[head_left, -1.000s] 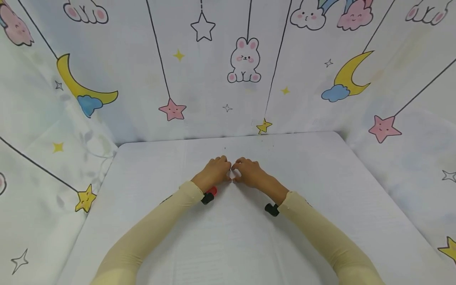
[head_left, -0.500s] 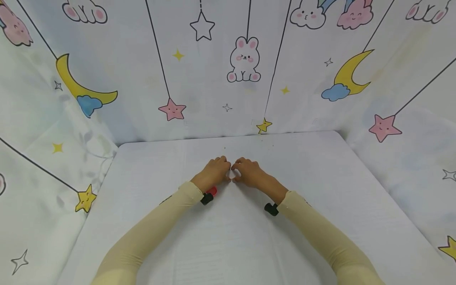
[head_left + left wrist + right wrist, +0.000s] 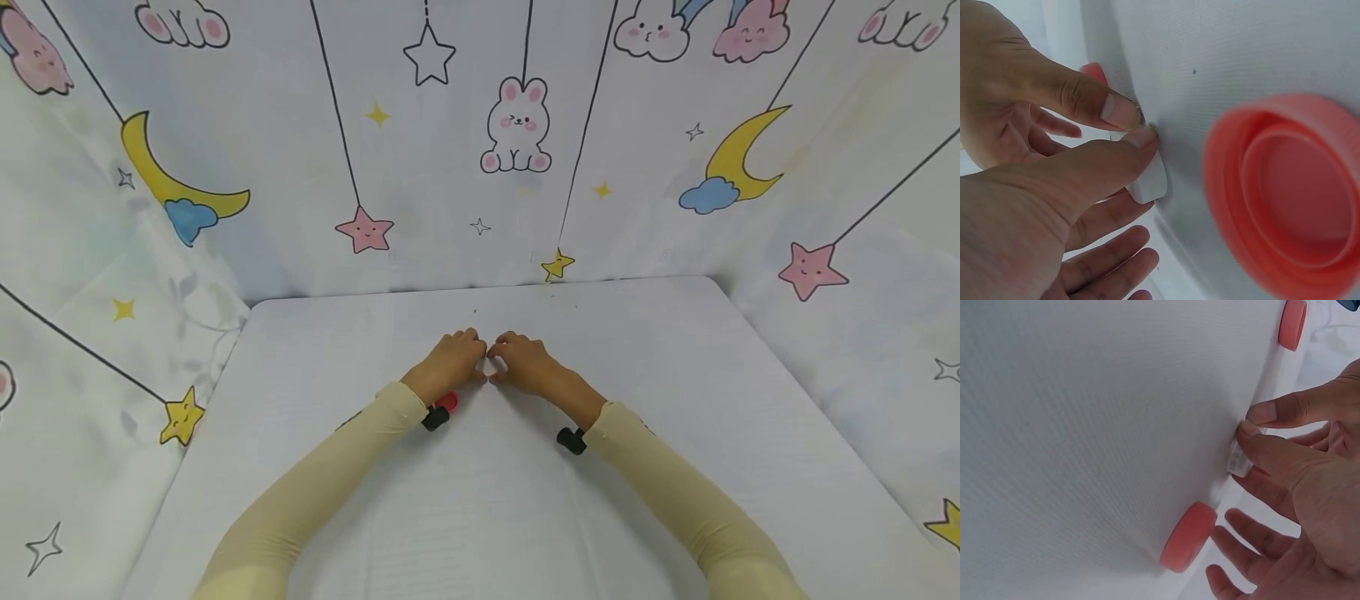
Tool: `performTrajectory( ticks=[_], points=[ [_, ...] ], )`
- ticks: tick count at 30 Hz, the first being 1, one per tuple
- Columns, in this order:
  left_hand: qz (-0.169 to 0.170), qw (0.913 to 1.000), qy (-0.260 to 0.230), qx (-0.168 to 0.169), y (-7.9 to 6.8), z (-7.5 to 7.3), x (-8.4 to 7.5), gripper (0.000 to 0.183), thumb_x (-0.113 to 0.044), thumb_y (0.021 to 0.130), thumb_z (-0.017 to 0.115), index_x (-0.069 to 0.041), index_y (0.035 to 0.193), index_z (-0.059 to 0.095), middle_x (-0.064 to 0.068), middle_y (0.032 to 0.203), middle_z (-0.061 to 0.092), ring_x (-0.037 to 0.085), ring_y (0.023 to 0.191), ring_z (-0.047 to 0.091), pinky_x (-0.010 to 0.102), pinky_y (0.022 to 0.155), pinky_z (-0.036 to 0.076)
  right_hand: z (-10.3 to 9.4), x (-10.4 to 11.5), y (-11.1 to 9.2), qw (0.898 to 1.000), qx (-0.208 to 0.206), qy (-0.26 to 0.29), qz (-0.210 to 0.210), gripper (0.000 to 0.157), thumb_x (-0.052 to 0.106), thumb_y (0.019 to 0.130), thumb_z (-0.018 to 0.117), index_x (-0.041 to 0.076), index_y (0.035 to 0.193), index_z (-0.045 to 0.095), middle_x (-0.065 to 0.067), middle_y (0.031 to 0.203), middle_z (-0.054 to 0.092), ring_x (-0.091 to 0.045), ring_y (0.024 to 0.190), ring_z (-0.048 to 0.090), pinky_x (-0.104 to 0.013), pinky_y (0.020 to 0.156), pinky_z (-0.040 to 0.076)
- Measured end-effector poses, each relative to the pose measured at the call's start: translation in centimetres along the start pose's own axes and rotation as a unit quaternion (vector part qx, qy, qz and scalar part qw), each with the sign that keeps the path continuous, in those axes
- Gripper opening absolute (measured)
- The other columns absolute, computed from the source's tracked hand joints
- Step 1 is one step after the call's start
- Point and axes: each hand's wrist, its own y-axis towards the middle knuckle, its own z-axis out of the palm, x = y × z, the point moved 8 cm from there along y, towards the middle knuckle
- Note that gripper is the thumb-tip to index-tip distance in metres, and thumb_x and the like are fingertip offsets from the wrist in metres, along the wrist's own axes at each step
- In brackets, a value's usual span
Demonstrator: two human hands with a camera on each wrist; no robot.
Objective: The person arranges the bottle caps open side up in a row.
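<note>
Close together near the table's middle, my left hand (image 3: 450, 362) and right hand (image 3: 528, 365) meet at the fingertips. Both pinch a small white piece (image 3: 1150, 180) between thumb and fingers; its kind is unclear. Faint grey printing shows on the white piece (image 3: 1239, 459) in the right wrist view. The fingers cover much of it. A red ridged screw cap (image 3: 1189, 537) stands close to my right hand's lower fingers. The other red cap (image 3: 447, 402) lies by my left wrist, its hollow inside visible in the left wrist view.
The white-covered table (image 3: 480, 517) is bordered by a printed curtain (image 3: 450, 167) at the back and both sides. Dark wrist-camera mounts (image 3: 572, 441) show under the sleeves. Tiny dark specks lie near the table's back edge.
</note>
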Motion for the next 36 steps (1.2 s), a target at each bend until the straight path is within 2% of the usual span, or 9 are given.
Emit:
performTrajectory(
  ticks=[8, 18, 26, 32, 36],
  points=[
    [0.010, 0.9999, -0.008, -0.008, -0.1, 0.1, 0.4, 0.040, -0.030, 0.091, 0.085, -0.004, 0.119, 0.072, 0.014, 0.126, 0.063, 0.032, 0.116, 0.062, 0.050, 0.102, 0.052, -0.2, 0.1, -0.1, 1.000, -0.004, -0.004, -0.006, 0.043, 0.030, 0.095, 0.082, 0.013, 0.132, 0.071, -0.016, 0.148, 0.058, -0.037, 0.134, 0.058, -0.063, 0.108, 0.047],
    [-0.008, 0.9987, -0.051, -0.005, -1.0, 0.0, 1.8, 0.038, -0.033, 0.095, 0.081, -0.007, 0.122, 0.072, 0.014, 0.132, 0.062, 0.033, 0.123, 0.062, 0.051, 0.108, 0.049, -1.0, -0.2, -0.9, 1.000, -0.003, 0.013, -0.012, 0.042, 0.033, 0.097, 0.079, 0.011, 0.131, 0.071, -0.016, 0.153, 0.054, -0.037, 0.138, 0.055, -0.062, 0.111, 0.044],
    [-0.004, 0.9974, -0.071, -0.007, -1.4, -0.1, 1.9, 0.044, -0.039, 0.094, 0.082, -0.009, 0.123, 0.070, 0.013, 0.133, 0.063, 0.032, 0.123, 0.062, 0.052, 0.111, 0.047, -1.6, -0.3, -0.9, 0.999, -0.028, 0.030, -0.013, 0.041, 0.039, 0.098, 0.075, 0.007, 0.122, 0.076, -0.016, 0.155, 0.053, -0.036, 0.140, 0.055, -0.065, 0.109, 0.045],
    [0.012, 0.9971, -0.067, -0.036, -1.4, -0.6, 1.5, 0.045, -0.040, 0.095, 0.080, -0.006, 0.123, 0.068, 0.013, 0.129, 0.064, 0.031, 0.116, 0.065, 0.051, 0.107, 0.051, -2.1, 0.0, -0.9, 0.998, -0.050, 0.043, -0.014, 0.042, 0.043, 0.101, 0.069, 0.005, 0.115, 0.080, -0.016, 0.152, 0.056, -0.034, 0.140, 0.055, -0.065, 0.108, 0.046],
    [0.017, 0.9958, -0.071, -0.055, -1.5, -1.0, 1.3, 0.047, -0.042, 0.095, 0.079, -0.005, 0.122, 0.069, 0.013, 0.126, 0.065, 0.031, 0.112, 0.067, 0.051, 0.106, 0.051, -2.2, 0.2, -1.1, 0.997, -0.051, 0.063, -0.011, 0.039, 0.041, 0.103, 0.066, 0.005, 0.110, 0.081, -0.017, 0.152, 0.056, -0.034, 0.142, 0.052, -0.068, 0.108, 0.045]
  ],
)
